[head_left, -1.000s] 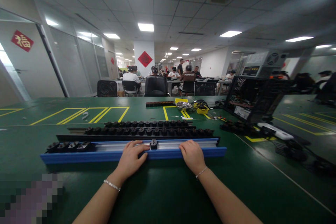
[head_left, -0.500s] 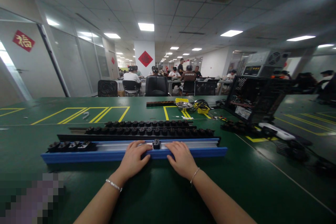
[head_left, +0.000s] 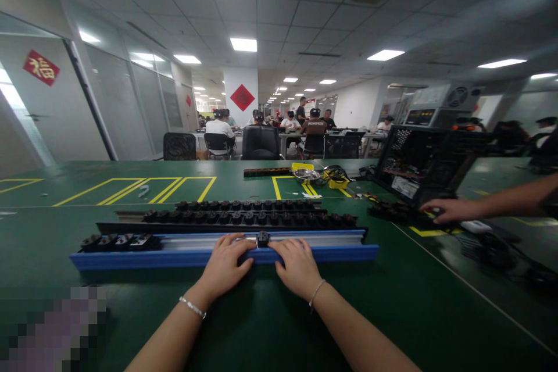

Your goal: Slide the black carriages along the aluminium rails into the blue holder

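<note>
A long blue rail (head_left: 152,260) with a silvery inner channel lies across the table in front of me. One small black socket module (head_left: 263,239) sits at mid-length in the channel, between my hands. My left hand (head_left: 227,260) rests over the rail on the module's left, fingers outstretched and thumb apart at the front wall. From the right, my right hand (head_left: 297,264) reaches over the rail with spread fingers, its index fingertip at the module's side. Several black modules (head_left: 120,242) fill the channel's left end. Fingertips inside the channel are partly hidden.
Behind the rail lie rows of black modules (head_left: 248,218) on dark strips. An open computer case (head_left: 405,163) stands at the back right, a metal bowl (head_left: 306,175) left of it. Another person's hand (head_left: 444,210) reaches in from the right over dark parts and cables.
My right hand has shifted left, closer to the single module. My left hand moved slightly right. Another person's arm has come in from the right.
</note>
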Motion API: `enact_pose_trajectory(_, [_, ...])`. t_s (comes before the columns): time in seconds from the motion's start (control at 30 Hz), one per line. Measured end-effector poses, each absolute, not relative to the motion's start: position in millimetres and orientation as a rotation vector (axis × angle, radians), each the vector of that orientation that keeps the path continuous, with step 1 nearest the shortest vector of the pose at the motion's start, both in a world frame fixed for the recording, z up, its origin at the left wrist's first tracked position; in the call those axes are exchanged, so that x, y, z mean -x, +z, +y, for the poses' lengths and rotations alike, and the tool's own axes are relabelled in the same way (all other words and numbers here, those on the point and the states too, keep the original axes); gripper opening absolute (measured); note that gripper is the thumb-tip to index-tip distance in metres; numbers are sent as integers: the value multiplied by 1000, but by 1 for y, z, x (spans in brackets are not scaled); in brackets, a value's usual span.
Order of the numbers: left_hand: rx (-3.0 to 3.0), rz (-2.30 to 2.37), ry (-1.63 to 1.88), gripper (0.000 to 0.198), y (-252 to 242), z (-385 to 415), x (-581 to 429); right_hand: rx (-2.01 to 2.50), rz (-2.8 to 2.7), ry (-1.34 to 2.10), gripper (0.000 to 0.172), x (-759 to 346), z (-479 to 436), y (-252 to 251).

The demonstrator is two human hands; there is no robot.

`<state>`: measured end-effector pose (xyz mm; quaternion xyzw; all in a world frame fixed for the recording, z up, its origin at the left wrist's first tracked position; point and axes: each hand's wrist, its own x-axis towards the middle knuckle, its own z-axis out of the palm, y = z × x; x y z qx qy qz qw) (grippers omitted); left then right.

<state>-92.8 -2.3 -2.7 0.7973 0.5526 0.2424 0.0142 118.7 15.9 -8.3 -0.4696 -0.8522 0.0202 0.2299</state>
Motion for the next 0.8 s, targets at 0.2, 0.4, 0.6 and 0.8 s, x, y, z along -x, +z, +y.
enact_pose_trajectory(0.2, [-2487, 1730, 725, 34, -3, -2, 93, 1340, -2411, 10, 44, -118, 15, -5])
enact_pose_trajectory(0.4, [-2500, 1744, 677, 36, -4, -2, 94, 1338, -2467, -24, 44, -119, 14, -1])
enact_pose_trajectory(0.6, [-2549, 1740, 626, 43, -5, -3, 95, 1342, -2491, -20, 45, -120, 14, 2])
enact_pose_trajectory(0.8, [-2631, 1789, 610, 54, -10, -3, 96, 1349, -2504, -29, 43, -121, 14, 2])
